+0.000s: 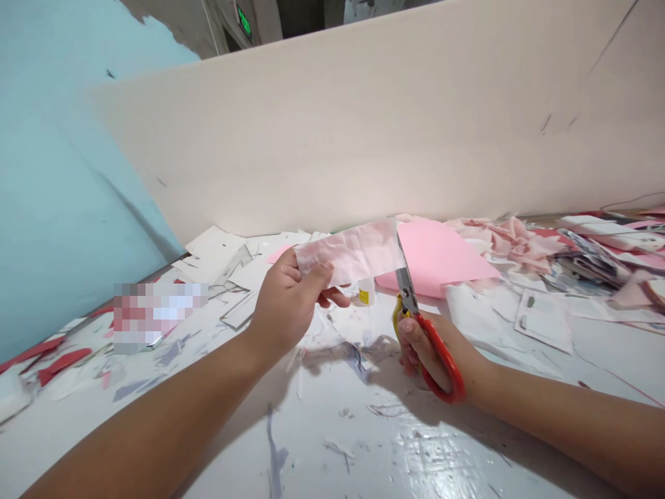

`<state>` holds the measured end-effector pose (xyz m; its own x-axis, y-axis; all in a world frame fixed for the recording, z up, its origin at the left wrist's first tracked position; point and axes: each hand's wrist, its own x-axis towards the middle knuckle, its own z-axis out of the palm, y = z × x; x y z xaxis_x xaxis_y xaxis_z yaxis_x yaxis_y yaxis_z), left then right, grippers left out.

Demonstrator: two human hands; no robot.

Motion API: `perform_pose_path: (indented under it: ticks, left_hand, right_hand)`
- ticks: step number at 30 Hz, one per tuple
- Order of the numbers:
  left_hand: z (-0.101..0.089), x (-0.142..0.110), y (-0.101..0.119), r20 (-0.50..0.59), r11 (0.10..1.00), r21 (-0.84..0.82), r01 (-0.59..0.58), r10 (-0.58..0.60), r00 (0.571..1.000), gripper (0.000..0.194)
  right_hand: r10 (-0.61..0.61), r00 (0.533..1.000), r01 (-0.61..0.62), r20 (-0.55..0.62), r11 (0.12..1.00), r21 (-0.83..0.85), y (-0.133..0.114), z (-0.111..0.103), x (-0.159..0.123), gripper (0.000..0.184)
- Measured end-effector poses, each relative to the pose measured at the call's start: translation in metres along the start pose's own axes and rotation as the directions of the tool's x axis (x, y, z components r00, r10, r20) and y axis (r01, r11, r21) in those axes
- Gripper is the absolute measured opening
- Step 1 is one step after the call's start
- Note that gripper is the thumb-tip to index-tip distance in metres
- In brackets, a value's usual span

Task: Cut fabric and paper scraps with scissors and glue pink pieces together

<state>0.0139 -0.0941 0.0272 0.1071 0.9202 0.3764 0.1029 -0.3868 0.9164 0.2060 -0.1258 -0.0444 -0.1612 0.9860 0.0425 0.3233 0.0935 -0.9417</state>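
Observation:
Between the thumb and fingers of my left hand [291,305] is a pale pink strip [358,248], held up over the table; whether it is paper or cloth I cannot tell. My right hand [436,353] grips a pair of scissors [408,294] with red and yellow handles. Their metal blades point up and stand at the strip's right end. Behind the hands, a small white bottle with a yellow label [366,292] stands on the table, partly hidden by the strip. A brighter pink sheet [441,256] lies behind the scissors.
Scraps litter the white table [322,416]. White card pieces [215,253] are piled at the back left, near red scraps [65,366]. Crumpled pink cloth [514,242] and stacked pieces [603,267] lie at the right. A pale partition [364,138] rises behind.

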Motion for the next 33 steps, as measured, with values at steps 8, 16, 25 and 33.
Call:
perform_pose_path:
  ticks: [8, 16, 25, 33]
  left_hand:
    - [0.000, 0.001, -0.001, 0.014, 1.000, -0.007, 0.011, -0.011, 1.000, 0.011]
    - [-0.003, -0.003, -0.001, -0.012, 0.968, -0.175, -0.178, 0.179, 0.984, 0.004]
    - [-0.002, -0.010, -0.005, 0.167, 0.819, 0.151, -0.554, 0.531, 0.831, 0.013]
    - [0.000, -0.005, -0.014, 0.313, 0.686, 0.141, -0.713, 0.653, 0.690, 0.020]
  right_hand:
    - [-0.026, 0.998, 0.029, -0.055, 0.997, 0.065, 0.004, 0.002, -0.001, 0.041]
    - [0.026, 0.999, -0.012, 0.029, 0.914, -0.406, -0.016, -0.008, 0.003, 0.037]
    - [-0.119, 0.992, 0.122, 0.040, 0.842, -0.526, -0.018, -0.011, -0.003, 0.011]
    - [-0.146, 0.971, 0.025, 0.187, 0.845, 0.534, -0.030, -0.012, 0.002, 0.028]
